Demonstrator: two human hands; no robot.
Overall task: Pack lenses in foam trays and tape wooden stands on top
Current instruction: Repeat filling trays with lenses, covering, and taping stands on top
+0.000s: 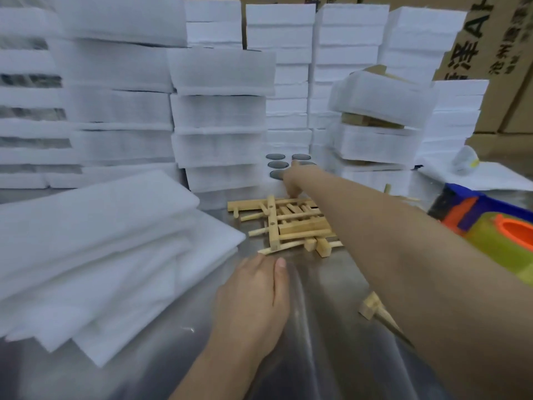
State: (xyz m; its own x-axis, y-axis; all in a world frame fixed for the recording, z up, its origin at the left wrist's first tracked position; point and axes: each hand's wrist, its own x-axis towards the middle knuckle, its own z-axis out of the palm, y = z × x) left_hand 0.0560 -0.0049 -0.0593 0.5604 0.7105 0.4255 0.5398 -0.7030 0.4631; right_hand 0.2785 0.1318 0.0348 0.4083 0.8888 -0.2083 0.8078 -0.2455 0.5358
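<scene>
A loose pile of wooden stands (291, 223) lies on the steel table in the middle. Behind it sits a white foam tray (271, 184) with several dark round lenses (275, 156) set in its holes. My right hand (294, 180) reaches far forward over the stands to the near edge of that tray, fingers pointing down; whether it holds anything is hidden. My left hand (256, 295) rests flat on the table just in front of the stands, fingers straight. One more wooden stand piece (370, 306) lies under my right forearm.
Tall stacks of white foam trays (219, 116) wall off the back and left. Folded foam sheets (95, 249) lie at the left. A blue-orange tape dispenser with a yellow tape roll (496, 235) sits at the right. Cardboard boxes (501, 53) stand behind.
</scene>
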